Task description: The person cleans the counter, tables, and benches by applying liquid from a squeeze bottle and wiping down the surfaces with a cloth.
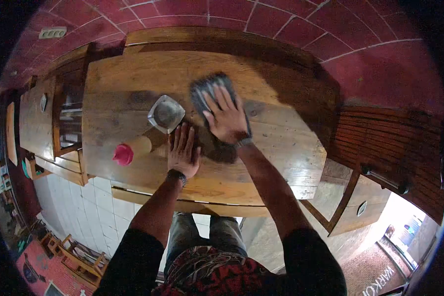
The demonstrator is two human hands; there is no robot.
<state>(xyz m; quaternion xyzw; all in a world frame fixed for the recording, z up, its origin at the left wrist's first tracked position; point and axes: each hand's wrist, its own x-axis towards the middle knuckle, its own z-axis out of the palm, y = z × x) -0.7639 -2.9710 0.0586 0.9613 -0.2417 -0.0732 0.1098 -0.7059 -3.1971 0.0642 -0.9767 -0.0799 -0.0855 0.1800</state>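
Note:
My right hand (227, 116) lies spread and flat on a dark cloth (201, 96), pressing it against the wooden table (286, 143). The cloth and fingers are blurred by motion. Palm down on the tabletop, my left hand (183, 153) has its fingers stretched out and holds nothing. Just beyond its fingertips stands a square glass ashtray (166, 114); whether they touch it I cannot tell. Left of that hand is a bottle with a pink top (124, 154), its pale body partly blending with the wood.
A slatted wooden bench (389, 153) runs along the right. Behind the table is a red tiled wall (182, 17) with a power socket (53, 33). Another table (37, 118) stands at the left, and a further tabletop (362, 202) is at the lower right.

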